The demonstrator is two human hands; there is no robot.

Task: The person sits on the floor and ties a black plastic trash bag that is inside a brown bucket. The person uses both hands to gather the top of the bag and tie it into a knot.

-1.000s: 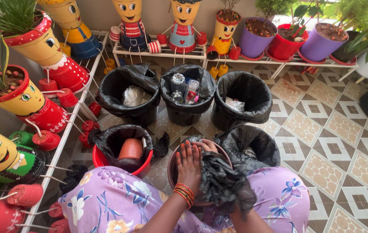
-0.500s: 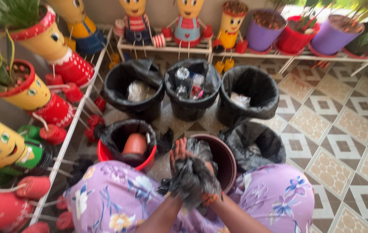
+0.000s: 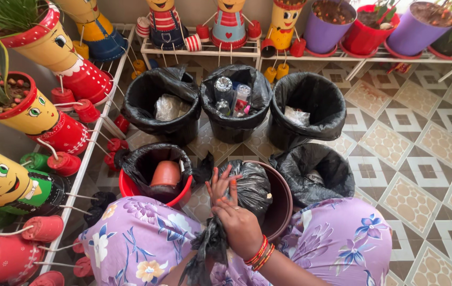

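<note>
Gathering the neck of a filled black garbage bag (image 3: 249, 188) over the brown bucket (image 3: 281, 198) on the tiled floor, the right hand (image 3: 242, 228) clamps the twisted plastic shut while the left hand (image 3: 221, 185), fingers spread, steadies the bulging bag.

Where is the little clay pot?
In the head view, the clay pot sits low on the left, inside the red bucket lined with a black bag, just left of the person's hands.
</note>
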